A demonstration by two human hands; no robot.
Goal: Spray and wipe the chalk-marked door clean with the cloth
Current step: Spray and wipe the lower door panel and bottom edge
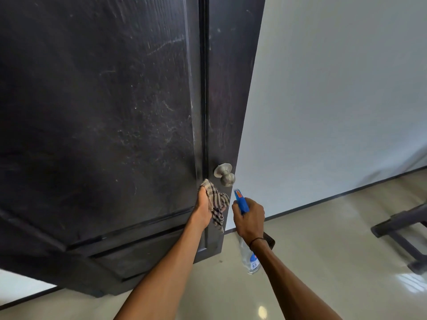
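Right hand (248,218) grips my bottle (249,257), left (204,207) clutches cloth (217,202); overspray may streak the knob (225,174)

You can see a small white label low on the clear spray bottle (250,259), and its print looks like "83", though it is too blurred to be sure. The orange sticker on the bottle's blue spray head (240,199) is unreadable.

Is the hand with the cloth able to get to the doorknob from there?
Probably yes. The left hand, gripping the cloth, sits just below-left of the doorknob, with nothing between them.
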